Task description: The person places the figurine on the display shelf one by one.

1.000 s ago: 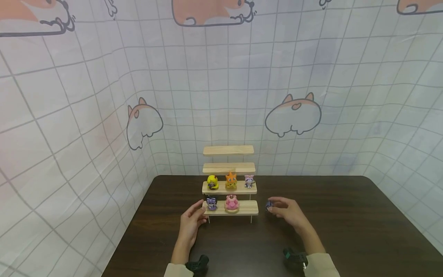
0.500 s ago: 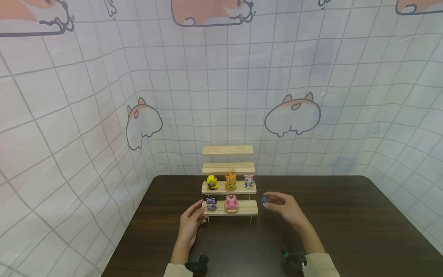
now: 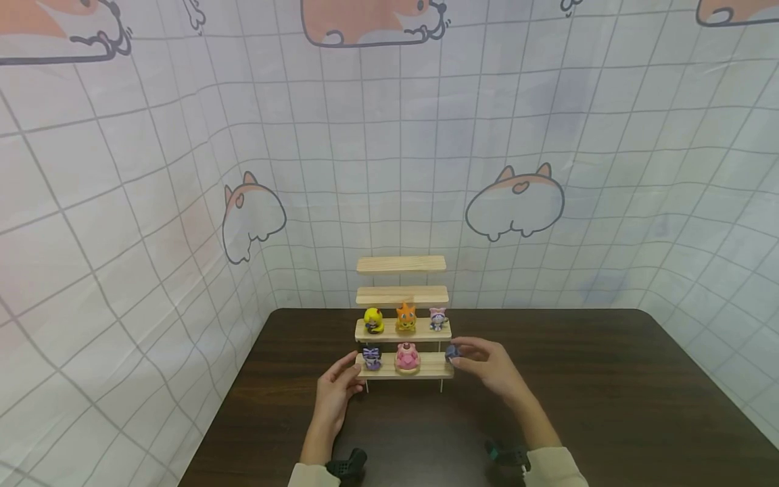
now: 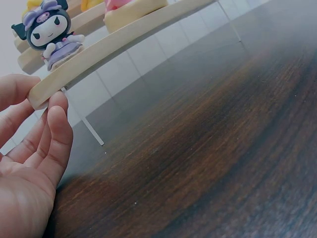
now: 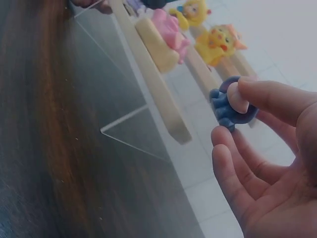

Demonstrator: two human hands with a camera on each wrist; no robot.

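Observation:
A tiered wooden display stand stands on the dark table. My left hand holds the left end of its lowest shelf, fingers above and below the board in the left wrist view. Beside those fingers sits a purple and black figurine with a white face. A pink figurine occupies the middle of the same shelf. Between thumb and fingers, my right hand pinches a small blue figurine with a pale patch. In the head view this figurine overlaps the right end of the lowest shelf.
On the second shelf are a yellow figurine, an orange one and a pink-and-white one. Two bare wooden shelves rise behind. A grid-patterned cloth hangs behind the table.
My right hand has moved left with the blue figurine, from beside the stand to the lowest shelf's right end. The left hand has kept its place on the shelf.

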